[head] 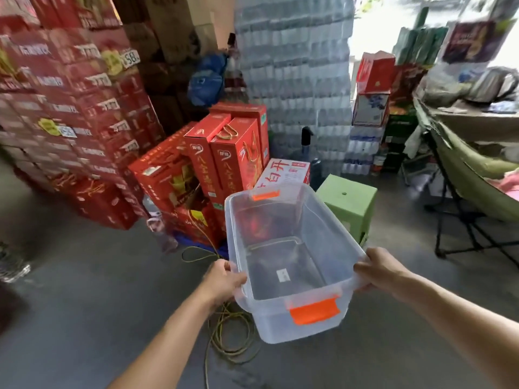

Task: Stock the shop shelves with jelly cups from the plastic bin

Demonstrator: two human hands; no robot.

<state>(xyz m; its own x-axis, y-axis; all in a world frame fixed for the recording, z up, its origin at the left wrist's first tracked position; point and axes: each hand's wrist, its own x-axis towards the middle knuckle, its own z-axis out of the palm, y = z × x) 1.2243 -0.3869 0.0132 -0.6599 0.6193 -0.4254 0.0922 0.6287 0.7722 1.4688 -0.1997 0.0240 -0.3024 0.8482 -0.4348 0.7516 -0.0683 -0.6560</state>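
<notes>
A clear plastic bin with orange latches is held up off the floor in front of me. Nothing lies inside it except a small white label on its bottom. My left hand grips the bin's left rim near the front corner. My right hand grips the right rim. No jelly cups and no shelves show in this view.
Stacks of red gift cartons fill the left. More red boxes stand ahead, with a green plastic stool right of them and wrapped water bottles behind. A yellow cable coils on the grey floor. A folding chair stands right.
</notes>
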